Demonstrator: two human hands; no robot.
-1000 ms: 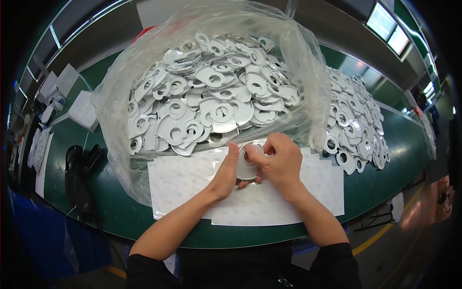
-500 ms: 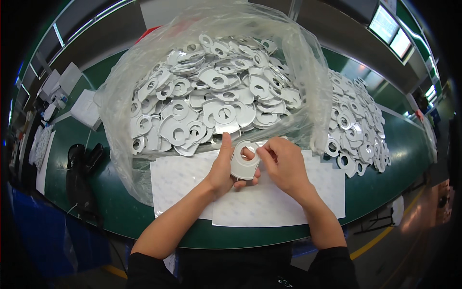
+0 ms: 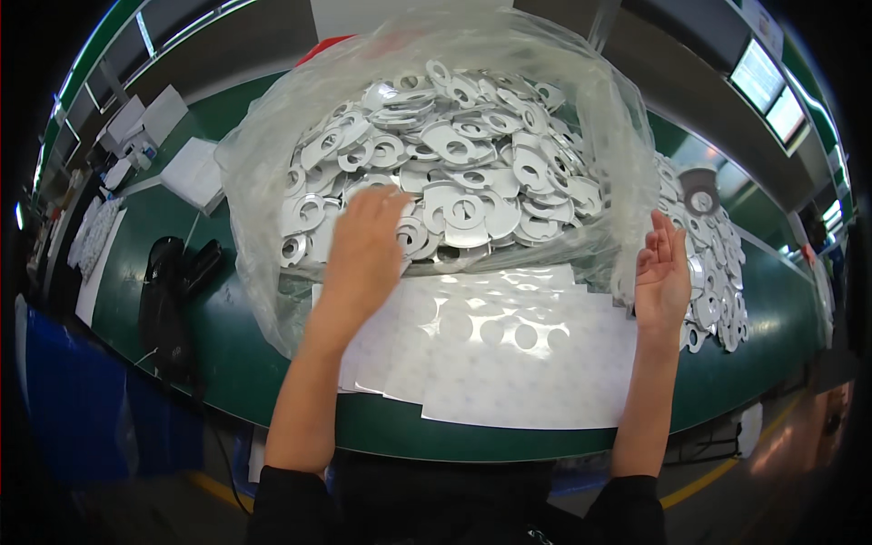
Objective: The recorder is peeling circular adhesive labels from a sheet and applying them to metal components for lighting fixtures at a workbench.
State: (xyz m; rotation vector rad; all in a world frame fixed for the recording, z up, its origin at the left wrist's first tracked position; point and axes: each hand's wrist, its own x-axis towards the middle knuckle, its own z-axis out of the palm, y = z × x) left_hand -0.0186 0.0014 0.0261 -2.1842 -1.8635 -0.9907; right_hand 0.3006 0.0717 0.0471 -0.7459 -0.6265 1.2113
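Observation:
My left hand (image 3: 366, 250) is over the front left of a heap of flat silver-grey metal plates (image 3: 447, 143), each with a round hole. Its fingers bend down among the plates, partly hidden and slightly blurred, so their grip does not show. Off to the right, my right hand (image 3: 662, 277) is open, palm turned up and fingers loosely curled, with nothing in it. Just beyond its fingertips a single blurred plate (image 3: 699, 192) appears above a second pile of such plates (image 3: 713, 263). Overlapping white sheets (image 3: 531, 372) lie between my forearms, glossy circles showing on the upper one.
A clear plastic bag (image 3: 259, 218) spreads open around the large heap. On the green table (image 3: 245, 363), a black device with a cable (image 3: 166, 309) lies at left. Farther back are a white block-like stack (image 3: 193, 173) and small bottles (image 3: 143, 154).
My hands have parted from the plate they held together over the sheets. The left has moved up to the heap; the right has swung right and opened near the second pile.

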